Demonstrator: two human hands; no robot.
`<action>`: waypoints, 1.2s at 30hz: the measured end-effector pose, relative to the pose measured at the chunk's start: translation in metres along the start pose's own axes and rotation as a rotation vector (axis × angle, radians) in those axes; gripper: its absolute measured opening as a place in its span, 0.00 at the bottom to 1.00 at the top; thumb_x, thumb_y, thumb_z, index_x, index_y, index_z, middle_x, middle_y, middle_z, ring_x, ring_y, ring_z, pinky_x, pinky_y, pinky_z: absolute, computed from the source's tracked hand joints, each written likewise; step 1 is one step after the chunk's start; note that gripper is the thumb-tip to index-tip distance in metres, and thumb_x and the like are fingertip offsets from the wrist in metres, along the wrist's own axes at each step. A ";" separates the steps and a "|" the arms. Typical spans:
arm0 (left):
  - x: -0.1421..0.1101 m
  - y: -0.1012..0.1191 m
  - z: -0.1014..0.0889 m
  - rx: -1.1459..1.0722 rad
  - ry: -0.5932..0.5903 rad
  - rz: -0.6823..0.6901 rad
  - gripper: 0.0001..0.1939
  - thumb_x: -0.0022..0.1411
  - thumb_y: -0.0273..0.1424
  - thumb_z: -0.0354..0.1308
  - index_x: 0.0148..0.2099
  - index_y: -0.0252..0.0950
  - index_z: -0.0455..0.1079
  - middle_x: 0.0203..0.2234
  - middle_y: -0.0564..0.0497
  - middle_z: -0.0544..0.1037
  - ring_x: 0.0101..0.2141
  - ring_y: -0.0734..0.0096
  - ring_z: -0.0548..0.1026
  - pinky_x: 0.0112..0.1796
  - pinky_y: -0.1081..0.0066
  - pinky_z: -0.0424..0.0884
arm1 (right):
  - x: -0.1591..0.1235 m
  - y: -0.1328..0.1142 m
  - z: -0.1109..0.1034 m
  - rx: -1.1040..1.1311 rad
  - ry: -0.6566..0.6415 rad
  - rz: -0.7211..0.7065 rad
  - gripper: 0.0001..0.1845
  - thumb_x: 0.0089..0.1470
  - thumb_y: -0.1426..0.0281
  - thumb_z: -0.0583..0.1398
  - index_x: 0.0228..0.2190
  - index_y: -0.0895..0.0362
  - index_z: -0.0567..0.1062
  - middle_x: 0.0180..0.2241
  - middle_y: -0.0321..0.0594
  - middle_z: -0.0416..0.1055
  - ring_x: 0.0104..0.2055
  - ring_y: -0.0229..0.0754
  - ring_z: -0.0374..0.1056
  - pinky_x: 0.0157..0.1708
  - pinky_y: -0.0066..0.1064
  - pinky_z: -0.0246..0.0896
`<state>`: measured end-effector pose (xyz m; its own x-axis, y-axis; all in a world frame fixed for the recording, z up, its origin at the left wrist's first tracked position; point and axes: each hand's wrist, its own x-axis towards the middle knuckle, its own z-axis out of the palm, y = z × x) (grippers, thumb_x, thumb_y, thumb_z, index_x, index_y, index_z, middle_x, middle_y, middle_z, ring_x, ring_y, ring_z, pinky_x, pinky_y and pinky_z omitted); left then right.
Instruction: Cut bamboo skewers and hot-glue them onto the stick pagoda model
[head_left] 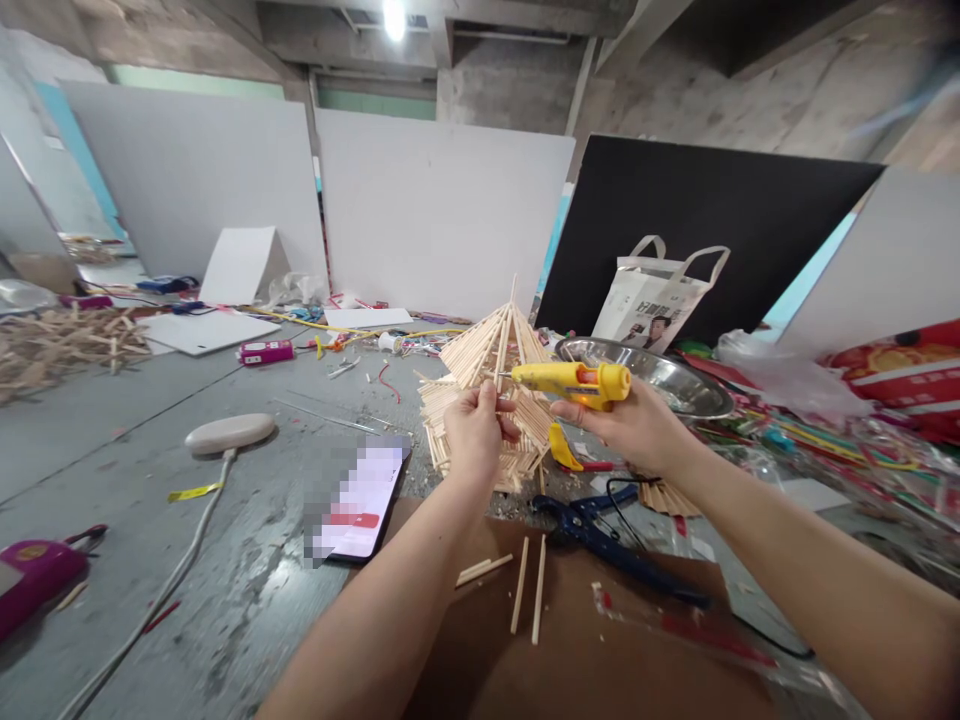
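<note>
My right hand (637, 430) grips a yellow hot glue gun (570, 380), its nozzle pointing left to the fingertips of my left hand. My left hand (480, 425) is closed in a pinch on a thin wooden stick (500, 362) that rises from its fingertips. Right behind both hands stands a small model building (474, 345) of pale wooden sticks, with a pointed, sloping roof. My left hand hides part of its lower tiers. Loose cut sticks (538, 590) lie on a brown board (480, 670) below my hands, beside blue-handled cutters (607, 535).
A phone (364, 500) lies left of the board, near a white oval device with a cable (229, 434). A metal bowl (675, 385) and plastic-wrapped materials (847, 450) crowd the right. A stick pile (67, 340) lies far left. Upright panels (442, 210) stand behind.
</note>
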<state>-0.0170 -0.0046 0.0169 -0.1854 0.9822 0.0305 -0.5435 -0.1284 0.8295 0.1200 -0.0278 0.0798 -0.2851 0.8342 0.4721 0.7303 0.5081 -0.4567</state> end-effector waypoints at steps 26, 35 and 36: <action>-0.004 -0.012 0.003 -0.460 -0.092 -0.222 0.09 0.59 0.33 0.48 0.36 0.32 0.65 0.23 0.52 0.75 0.14 0.82 0.69 0.18 0.78 0.66 | 0.113 0.001 0.016 0.890 0.086 0.112 0.15 0.40 0.56 0.61 0.24 0.55 0.72 0.35 0.38 0.72 0.38 0.40 0.67 0.36 0.33 0.64; -0.002 -0.011 0.004 -0.417 -0.082 -0.235 0.10 0.59 0.34 0.48 0.35 0.32 0.65 0.22 0.52 0.74 0.15 0.82 0.68 0.19 0.78 0.66 | 0.115 0.002 0.020 0.875 0.084 0.093 0.16 0.42 0.55 0.59 0.26 0.55 0.72 0.34 0.38 0.72 0.37 0.39 0.67 0.39 0.34 0.63; -0.002 -0.011 0.004 -0.415 -0.081 -0.235 0.10 0.59 0.34 0.48 0.35 0.32 0.65 0.22 0.53 0.74 0.15 0.82 0.68 0.19 0.78 0.66 | 0.114 0.001 0.020 0.873 0.084 0.093 0.16 0.42 0.54 0.59 0.26 0.55 0.72 0.34 0.39 0.72 0.37 0.39 0.68 0.39 0.35 0.63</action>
<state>-0.0074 -0.0050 0.0102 0.0369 0.9965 -0.0746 -0.8469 0.0708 0.5270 0.0761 0.0724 0.1181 -0.1769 0.8792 0.4424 0.0036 0.4501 -0.8930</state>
